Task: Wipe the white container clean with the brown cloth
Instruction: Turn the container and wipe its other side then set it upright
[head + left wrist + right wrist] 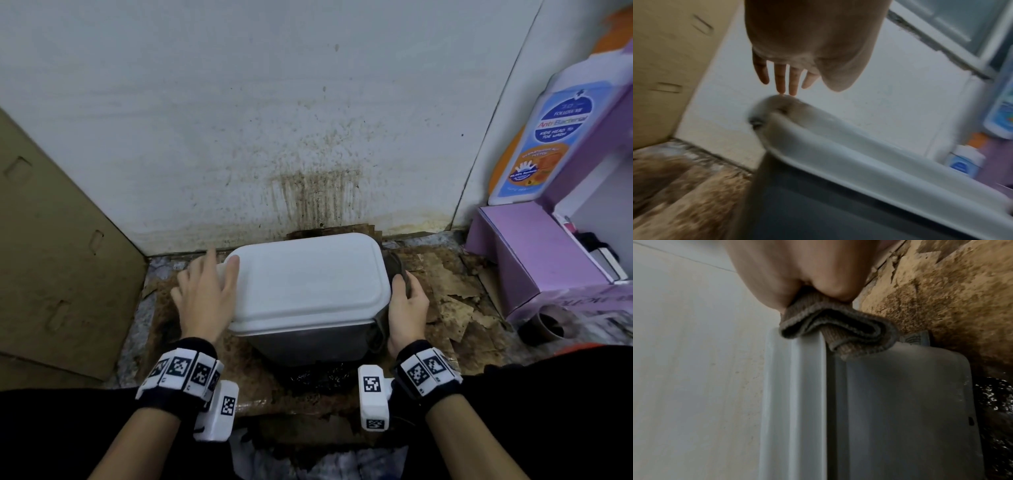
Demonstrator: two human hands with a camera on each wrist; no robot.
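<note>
The white container [308,284] sits at the centre of the head view, close to the foot of a stained white wall [239,102]. It is a rectangular plastic box with rounded corners; its smooth, matte lid has a raised stepped rim, and the walls below look greyer in shadow. It stands on a surface [455,301] covered with torn, peeling brown paper, mottled and rough.

The brown cloth [838,331] is a ribbed, knitted fabric, folded into thick loops and pressed against the container's right side just under the lid's edge. The right hand [407,308] grips it, fingers [399,284] curled round the fabric, at the centre right of the head view.

The left hand [205,294] lies at the container's left end, its fingers [781,78] straight and spread, holding nothing; the thumb rests on the lid's left corner.

At the left edge leans a flat sheet of tan cardboard [51,257] with cut slots. In the upper right stands a white bottle [548,137] with a blue and orange label, above a lilac box [534,260]. Below the box, a dark round tube [548,325] lies with its open end showing.
</note>
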